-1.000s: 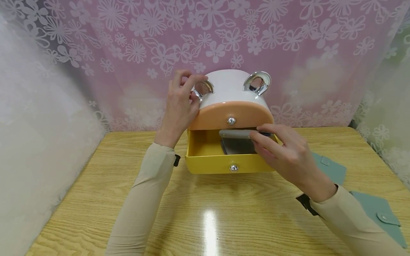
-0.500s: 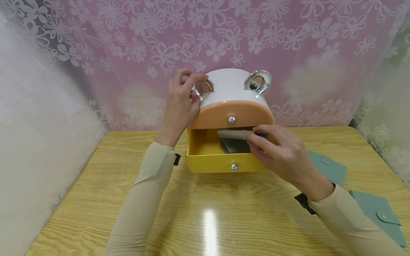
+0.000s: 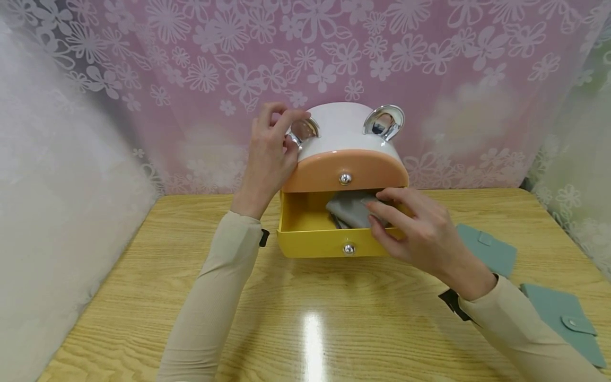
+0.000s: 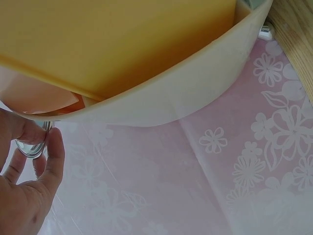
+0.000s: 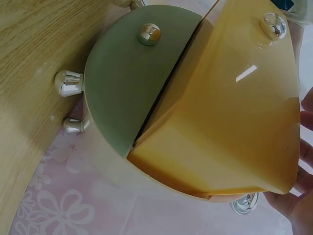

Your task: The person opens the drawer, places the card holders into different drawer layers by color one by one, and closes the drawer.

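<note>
A small round-topped drawer cabinet (image 3: 341, 124) stands on the table, white with silver ears. My left hand (image 3: 269, 156) grips its left silver ear (image 3: 305, 130); the left wrist view shows fingers and thumb (image 4: 56, 156) about that ear. The yellow drawer (image 3: 312, 245) is pulled out. Inside it, on the right, a grey flat case (image 3: 350, 207) lies over a darker flat thing, mostly hidden. My right hand (image 3: 422, 228) hangs over the drawer's right side, fingers spread, fingertips at the grey case; whether they touch it is unclear. In the right wrist view that hand (image 5: 303, 161) is beside the yellow drawer.
Two teal flat cases with snap straps, one (image 3: 489, 249) behind the other (image 3: 563, 318), lie at the table's right. Above the yellow drawer is a shut orange drawer (image 3: 320, 175); below it, a green drawer (image 5: 122, 83). A pink flowered curtain (image 3: 215, 63) hangs behind.
The grey case, held up by my right hand before, now lies lower and flatter in the drawer. My right fingers have loosened from it. The left hand keeps its place.
</note>
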Demonstrator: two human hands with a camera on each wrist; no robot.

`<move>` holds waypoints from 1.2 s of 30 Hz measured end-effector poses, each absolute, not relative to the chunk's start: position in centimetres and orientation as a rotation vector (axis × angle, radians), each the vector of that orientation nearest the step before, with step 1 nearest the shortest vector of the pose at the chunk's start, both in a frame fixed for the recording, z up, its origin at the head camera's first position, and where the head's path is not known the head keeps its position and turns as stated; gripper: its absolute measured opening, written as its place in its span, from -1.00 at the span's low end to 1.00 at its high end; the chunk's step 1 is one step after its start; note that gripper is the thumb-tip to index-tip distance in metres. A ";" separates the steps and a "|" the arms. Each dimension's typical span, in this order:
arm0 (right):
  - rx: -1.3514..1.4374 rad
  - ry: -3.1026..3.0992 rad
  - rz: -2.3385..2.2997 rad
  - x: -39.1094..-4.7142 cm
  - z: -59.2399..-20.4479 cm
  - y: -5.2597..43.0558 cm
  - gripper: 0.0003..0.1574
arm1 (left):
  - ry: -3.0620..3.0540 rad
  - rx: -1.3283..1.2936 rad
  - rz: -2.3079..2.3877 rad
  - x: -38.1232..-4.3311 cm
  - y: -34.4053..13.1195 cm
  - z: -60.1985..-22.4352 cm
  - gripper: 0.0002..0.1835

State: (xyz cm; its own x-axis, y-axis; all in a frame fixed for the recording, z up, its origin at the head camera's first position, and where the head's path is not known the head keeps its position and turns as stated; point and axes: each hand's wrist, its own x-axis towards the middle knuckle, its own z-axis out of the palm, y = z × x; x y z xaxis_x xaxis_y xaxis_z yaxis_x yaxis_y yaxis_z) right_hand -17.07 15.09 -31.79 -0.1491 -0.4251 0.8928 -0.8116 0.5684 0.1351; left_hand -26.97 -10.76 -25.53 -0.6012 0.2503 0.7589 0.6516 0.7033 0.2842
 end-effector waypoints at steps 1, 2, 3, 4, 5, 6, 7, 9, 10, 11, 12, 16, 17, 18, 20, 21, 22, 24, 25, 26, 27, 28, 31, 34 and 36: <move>1.023 -1.766 0.474 -17.1 -31.8 15.1 -0.62 | -2.189 -0.687 -0.719 -27.0 -10.8 -25.5 -0.54; 1.025 -1.762 0.476 -17.0 -31.8 15.0 -0.62 | -2.188 -0.688 -0.719 -27.0 -10.8 -25.5 -0.54; 1.026 -1.756 0.478 -17.0 -31.8 15.0 -0.61 | -2.187 -0.689 -0.721 -26.9 -10.8 -25.5 -0.54; 1.028 -1.748 0.481 -17.0 -31.8 15.0 -0.61 | -2.187 -0.689 -0.723 -26.9 -10.8 -25.5 -0.54; 1.028 -1.743 0.482 -16.9 -31.8 14.9 -0.61 | -2.185 -0.691 -0.724 -26.9 -10.8 -25.5 -0.53; 1.029 -1.742 0.480 -16.8 -31.8 14.9 -0.61 | -2.186 -0.690 -0.725 -26.9 -10.8 -25.5 -0.53; 1.030 -1.741 0.475 -16.7 -31.8 14.9 -0.61 | -2.185 -0.690 -0.727 -27.0 -10.8 -25.5 -0.53; 1.026 -1.741 0.464 -16.6 -31.9 14.8 -0.61 | -2.190 -0.686 -0.728 -27.0 -10.8 -25.5 -0.54; 1.025 -1.740 0.457 -16.5 -31.9 14.8 -0.60 | -2.190 -0.685 -0.728 -27.0 -10.8 -25.5 -0.54; 1.024 -1.742 0.445 -16.4 -31.9 14.8 -0.60 | -2.189 -0.686 -0.731 -27.0 -10.7 -25.5 -0.54; 1.024 -1.737 0.434 -16.3 -32.0 14.8 -0.60 | -2.190 -0.685 -0.733 -27.0 -10.7 -25.5 -0.54; 1.034 -1.705 0.380 -16.0 -32.1 14.7 -0.62 | -2.182 -0.690 -0.744 -27.0 -10.7 -25.5 -0.54; 1.038 -1.692 0.365 -16.0 -32.2 14.7 -0.63 | -2.178 -0.692 -0.745 -27.0 -10.7 -25.5 -0.53; 1.042 -1.674 0.353 -16.0 -32.3 14.6 -0.64 | -2.176 -0.693 -0.745 -27.0 -10.7 -25.6 -0.53; 1.050 -1.644 0.331 -15.9 -32.3 14.5 -0.66 | -2.176 -0.691 -0.743 -27.0 -10.7 -25.6 -0.53; 1.053 -1.632 0.321 -15.9 -32.4 14.4 -0.68 | -2.174 -0.692 -0.741 -27.0 -10.7 -25.6 -0.53; 1.058 -1.618 0.313 -15.8 -32.4 14.3 -0.68 | -2.175 -0.691 -0.740 -27.0 -10.7 -25.6 -0.53; 1.067 -1.600 0.296 -15.8 -32.5 14.2 -0.68 | -2.175 -0.690 -0.737 -27.0 -10.7 -25.6 -0.53; 1.073 -1.594 0.289 -15.7 -32.5 14.2 -0.69 | -2.175 -0.690 -0.736 -27.0 -10.7 -25.6 -0.53; 1.079 -1.590 0.281 -15.7 -32.5 14.1 -0.69 | -2.174 -0.691 -0.734 -27.1 -10.7 -25.7 -0.53; 1.085 -1.586 0.276 -15.6 -32.5 14.1 -0.69 | -2.175 -0.692 -0.732 -27.1 -10.7 -25.7 -0.53; 1.092 -1.574 0.275 -15.6 -32.5 14.0 -0.70 | -2.175 -0.691 -0.730 -27.1 -10.7 -25.7 -0.53; 1.114 -1.548 0.268 -15.5 -32.5 13.7 -0.74 | -2.171 -0.693 -0.729 -27.1 -10.7 -25.7 -0.54; 1.134 -1.526 0.267 -15.4 -32.6 13.4 -0.76 | -2.166 -0.696 -0.733 -27.2 -10.7 -25.7 -0.54; 1.144 -1.516 0.261 -15.3 -32.7 13.2 -0.76 | -2.166 -0.695 -0.735 -27.1 -10.7 -25.7 -0.54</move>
State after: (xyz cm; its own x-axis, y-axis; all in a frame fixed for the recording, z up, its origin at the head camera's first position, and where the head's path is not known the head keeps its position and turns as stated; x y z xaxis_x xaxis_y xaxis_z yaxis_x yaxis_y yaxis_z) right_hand -15.30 13.20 -32.67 0.1376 -0.5040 0.8527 -0.7599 0.4984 0.4172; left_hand -27.14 -10.73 -25.73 -0.5850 0.2462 0.7728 0.6654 0.6904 0.2838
